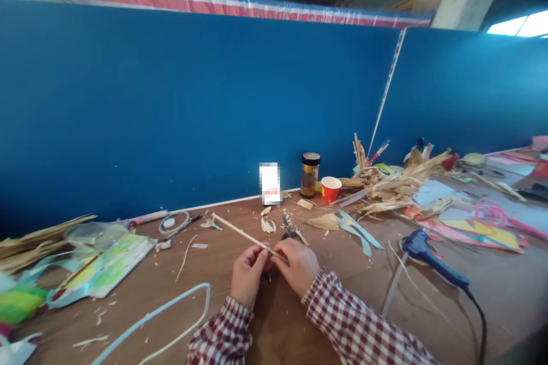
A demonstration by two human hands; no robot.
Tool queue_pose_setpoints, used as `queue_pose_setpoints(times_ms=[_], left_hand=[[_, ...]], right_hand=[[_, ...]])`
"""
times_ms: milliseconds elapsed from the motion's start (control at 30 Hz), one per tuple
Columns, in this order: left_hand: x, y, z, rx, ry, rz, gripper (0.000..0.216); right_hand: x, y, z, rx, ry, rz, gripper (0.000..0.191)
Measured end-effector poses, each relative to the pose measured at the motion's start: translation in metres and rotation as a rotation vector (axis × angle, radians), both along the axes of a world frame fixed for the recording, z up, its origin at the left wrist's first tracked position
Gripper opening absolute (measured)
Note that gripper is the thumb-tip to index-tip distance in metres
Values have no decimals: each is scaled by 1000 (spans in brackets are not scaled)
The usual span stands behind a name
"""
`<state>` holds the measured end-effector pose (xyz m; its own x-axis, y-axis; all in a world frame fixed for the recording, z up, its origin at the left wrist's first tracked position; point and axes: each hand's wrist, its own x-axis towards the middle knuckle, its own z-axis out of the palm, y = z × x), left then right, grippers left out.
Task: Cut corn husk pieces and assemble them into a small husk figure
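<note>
A thin, pale stick [240, 231] slants from upper left down to my fingertips. My left hand [249, 275] pinches it between thumb and forefinger. Close beside, my right hand [298, 265] is closed on its lower right end, and the fingers hide that part. Below the fingers shows a bit of something red, mostly covered. Just beyond my right hand lie dark-handled scissors [291, 232], partly hidden by the hand. Pale husk scraps [268, 224] are scattered around the scissors.
A lidded jar [309, 177] and a red paper cup [331, 189] stand near the blue partition [192, 97]. Dried corn husks [385, 188] are heaped to their right. A blue glue gun [432, 256] with its cord lies at right. Light-blue tubing [158, 313] curves at front left.
</note>
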<state>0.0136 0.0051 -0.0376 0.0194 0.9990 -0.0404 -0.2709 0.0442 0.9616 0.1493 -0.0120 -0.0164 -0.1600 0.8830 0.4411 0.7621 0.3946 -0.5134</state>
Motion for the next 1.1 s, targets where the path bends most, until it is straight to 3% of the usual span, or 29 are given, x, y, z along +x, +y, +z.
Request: queue_pose_setpoints(times_ms=[167, 300, 633, 800, 933, 1100], left_hand=[[-2, 0, 1, -64, -24, -8, 39], [-2, -1, 3, 7, 98, -51, 38], [-4, -7, 3, 499, 883, 14, 27], [-8, -9, 4, 643, 1220, 46, 24], [-8, -10, 6, 667, 1291, 62, 23], [-6, -12, 4, 653, 1227, 92, 23]], right_hand=[[2, -1, -7, -15, -94, 11, 18], [2, -2, -8, -12, -119, -1, 22], [0, -8, -4, -10, -228, -19, 18], [-5, -11, -5, 58, -272, -46, 22], [-7, -12, -6, 150, -257, -21, 27], [-8, -11, -9, 229, -261, 16, 27]])
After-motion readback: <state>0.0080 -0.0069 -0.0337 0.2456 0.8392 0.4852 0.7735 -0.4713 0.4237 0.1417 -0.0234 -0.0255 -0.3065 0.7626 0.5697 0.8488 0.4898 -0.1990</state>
